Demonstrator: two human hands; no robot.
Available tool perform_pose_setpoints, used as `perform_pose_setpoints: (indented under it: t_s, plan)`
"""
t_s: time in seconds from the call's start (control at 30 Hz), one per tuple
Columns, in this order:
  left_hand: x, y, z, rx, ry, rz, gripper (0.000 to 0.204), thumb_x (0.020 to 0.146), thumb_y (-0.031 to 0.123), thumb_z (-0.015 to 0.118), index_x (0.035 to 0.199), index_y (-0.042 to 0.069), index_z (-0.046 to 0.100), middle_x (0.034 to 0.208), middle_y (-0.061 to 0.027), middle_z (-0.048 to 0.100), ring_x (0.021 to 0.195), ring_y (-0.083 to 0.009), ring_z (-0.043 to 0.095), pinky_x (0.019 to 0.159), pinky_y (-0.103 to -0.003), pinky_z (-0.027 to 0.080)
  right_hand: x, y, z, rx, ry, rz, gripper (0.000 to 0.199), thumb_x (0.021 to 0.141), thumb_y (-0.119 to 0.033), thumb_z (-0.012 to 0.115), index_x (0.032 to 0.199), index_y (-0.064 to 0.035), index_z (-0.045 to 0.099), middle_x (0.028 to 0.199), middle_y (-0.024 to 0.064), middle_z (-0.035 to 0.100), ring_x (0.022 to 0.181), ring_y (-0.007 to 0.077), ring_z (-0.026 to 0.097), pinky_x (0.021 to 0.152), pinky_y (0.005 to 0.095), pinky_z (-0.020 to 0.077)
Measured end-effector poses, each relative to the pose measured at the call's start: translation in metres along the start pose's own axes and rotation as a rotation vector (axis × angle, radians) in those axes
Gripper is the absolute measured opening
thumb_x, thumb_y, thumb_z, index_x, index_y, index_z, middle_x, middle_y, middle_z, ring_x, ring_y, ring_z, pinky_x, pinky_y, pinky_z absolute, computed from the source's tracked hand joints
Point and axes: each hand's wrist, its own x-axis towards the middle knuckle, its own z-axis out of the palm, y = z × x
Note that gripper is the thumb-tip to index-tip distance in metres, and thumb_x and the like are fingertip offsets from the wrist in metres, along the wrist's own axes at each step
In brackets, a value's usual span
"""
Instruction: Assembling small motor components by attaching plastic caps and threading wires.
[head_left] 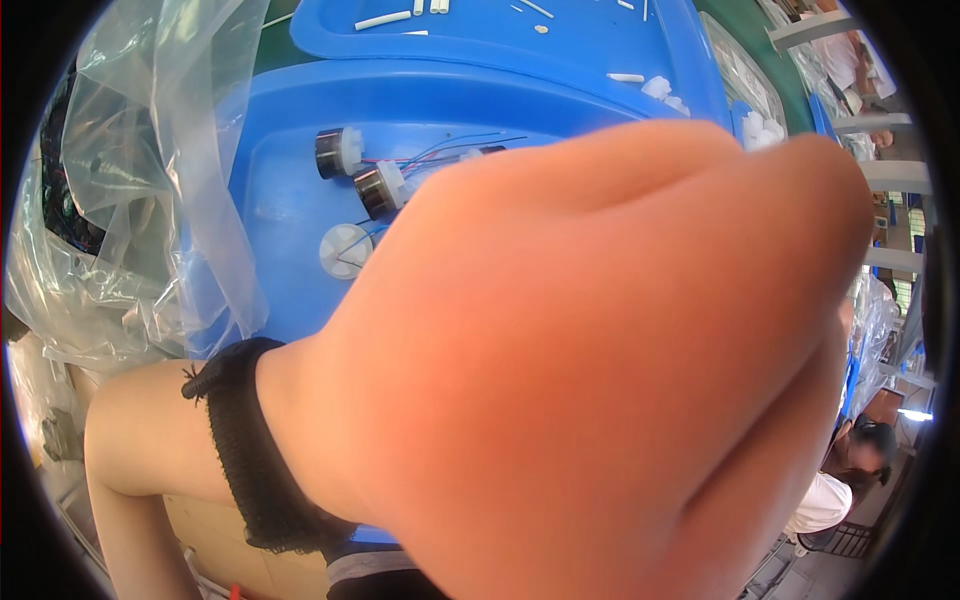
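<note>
Three cylindrical motors [358,190], glossy blue tray [280,210], crinkled plastic [150,200]

A hand [620,370] sits very close to the camera, filling the centre and right of view and hiding most of the tray [280,200] behind it. Which hand it is cannot be told. Three small motors [345,152] with wires lie in the tray, left of the hand. A second tray [480,40] lies behind, holding small tubes [383,20]. A plastic bag [150,180] overlaps the tray's left edge.
</note>
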Motion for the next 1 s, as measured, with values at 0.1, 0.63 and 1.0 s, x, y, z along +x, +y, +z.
perform_pose_setpoints:
  t_s: [0.1, 0.63, 1.0]
  plan:
    - [-0.001, 0.000, -0.002, -0.003, 0.004, 0.003, 0.011, 0.067, -0.006, 0.059, 0.076, -0.003, 0.056, 0.072, -0.0073, 0.054, 0.055, -0.0127, 0.050, 0.047, -0.021, 0.040, 0.000, -0.002, 0.000, -0.053, 0.021, 0.016, 0.044, 0.060, 0.008, 0.066, 0.096, -0.0009, 0.042, 0.096, 0.0245, 0.056, 0.086, 0.0308, 0.059, 0.081, 0.0396, 0.0456]
    - [-0.006, -0.005, -0.006, -0.005, 0.015, -0.013, 0.009, 0.068, -0.005, 0.059, 0.077, -0.003, 0.056, 0.072, -0.0075, 0.055, 0.054, -0.0126, 0.050, 0.047, -0.021, 0.041, 0.003, 0.002, -0.001, -0.332, 0.028, -0.021, 0.043, 0.061, 0.004, 0.070, 0.095, 0.0024, 0.043, 0.092, 0.0249, 0.057, 0.088, 0.0263, 0.058, 0.081, 0.0341, 0.0458]
    - [-0.007, -0.004, -0.005, -0.006, 0.012, -0.015, 0.009, 0.069, -0.005, 0.059, 0.077, -0.003, 0.057, 0.072, -0.0077, 0.055, 0.054, -0.0125, 0.051, 0.047, -0.021, 0.041, 0.004, 0.016, -0.004, -0.154, 0.015, -0.121, 0.044, 0.062, 0.002, 0.070, 0.096, 0.0016, 0.043, 0.094, 0.0251, 0.056, 0.089, 0.0269, 0.058, 0.080, 0.0334, 0.0466]
